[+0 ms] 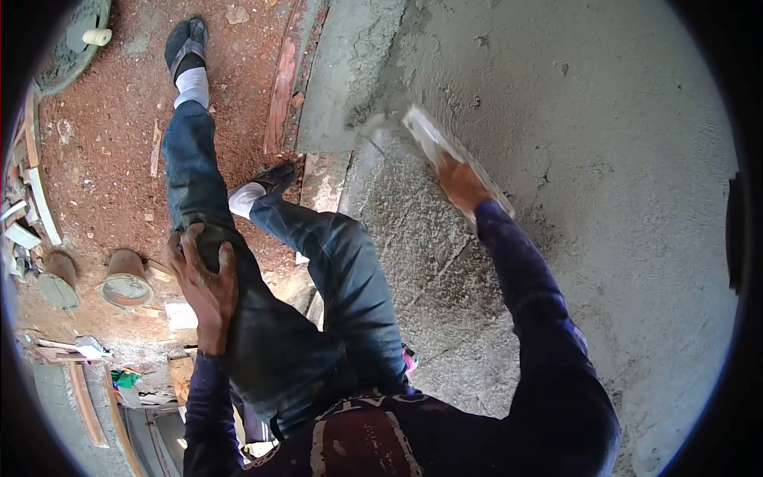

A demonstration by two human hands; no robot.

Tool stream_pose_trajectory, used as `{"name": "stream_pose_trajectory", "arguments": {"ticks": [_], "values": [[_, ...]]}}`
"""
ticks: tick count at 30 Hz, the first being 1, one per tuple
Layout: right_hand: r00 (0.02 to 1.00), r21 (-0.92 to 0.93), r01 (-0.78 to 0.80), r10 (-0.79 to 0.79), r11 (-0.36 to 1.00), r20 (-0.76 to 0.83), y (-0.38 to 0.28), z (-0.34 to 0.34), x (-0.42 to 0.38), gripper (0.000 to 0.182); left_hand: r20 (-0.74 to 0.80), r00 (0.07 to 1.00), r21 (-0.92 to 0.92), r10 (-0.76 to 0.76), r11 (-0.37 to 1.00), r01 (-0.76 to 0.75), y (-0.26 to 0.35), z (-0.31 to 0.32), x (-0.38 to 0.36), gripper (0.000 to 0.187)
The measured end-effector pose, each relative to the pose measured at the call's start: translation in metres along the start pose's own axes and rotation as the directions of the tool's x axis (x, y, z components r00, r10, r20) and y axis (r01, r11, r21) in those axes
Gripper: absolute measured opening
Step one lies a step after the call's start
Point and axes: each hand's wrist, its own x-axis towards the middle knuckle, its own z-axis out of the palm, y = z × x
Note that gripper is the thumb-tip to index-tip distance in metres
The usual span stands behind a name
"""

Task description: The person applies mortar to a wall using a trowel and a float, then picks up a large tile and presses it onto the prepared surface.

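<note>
Bldg site, head view: reddish, gritty dirt ground (119,175) on the left, a broad grey cement surface (628,159) on the right; can't tell if wall or slab. Step in hand looks to be smoothing that coat. The person's right hand (462,184) is wrapped round a long, pale float (425,135), blurred, lying on the cement approx. where the smoother coat meets the rough patch (433,262). Next move prob. calls for the float kept flat w/ even pressure, so its edge doesn't gouge. Left hand (208,282) holds no tool: fingers spread, resting over the bent knee of the jeans (270,334).

Textures etc.: the upper coat is matte, fairly even, w/ small pits & lumps; the rough patch is dark, speckled, grainy, w/ scratchy lines. A straight, worn reddish plank (284,87) runs along a strip of grey cement. Far left, two round, cement-smeared buckets (125,278), plus misc. wood scraps. Top left, a round basin (89,70) holds grey mix & a tool w/ a whitish, rounded handle (97,36).
</note>
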Motion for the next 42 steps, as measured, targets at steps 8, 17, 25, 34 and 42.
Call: {"name": "stream_pose_trajectory", "arguments": {"ticks": [8, 17, 25, 34, 42], "values": [[0.892, -0.474, 0.307, -0.423, 0.825, -0.159, 0.094, -0.108, -0.066, 0.027, 0.016, 1.000, -0.005, 0.001, 1.000, -0.001, -0.002, -0.001, 0.003, 0.044], [0.998, 0.128, -0.069, 0.067, 0.989, 0.019, -0.030, -0.044, 0.073, 0.043, 0.019, 1.000, 0.023, 0.014, 1.000, -0.014, -0.014, 0.000, -0.002, 0.043], [0.969, -0.485, 0.242, -0.183, 0.841, 0.167, -0.001, -0.111, -0.008, 0.035, 0.006, 1.000, -0.043, -0.029, 0.999, 0.029, -0.006, 0.002, 0.000, 0.043], [0.965, -0.468, 0.248, -0.175, 0.848, 0.195, 0.030, -0.008, 0.051, 0.037, 0.032, 0.999, -0.027, 0.035, 0.999, -0.034, -0.018, -0.004, 0.001, 0.044], [0.900, -0.180, 0.317, -0.355, 0.931, -0.253, 0.049, -0.038, -0.168, 0.051, -0.110, 0.863, -0.009, 0.493, 0.868, -0.497, 0.072, -0.015, -0.038, 0.041]]}}
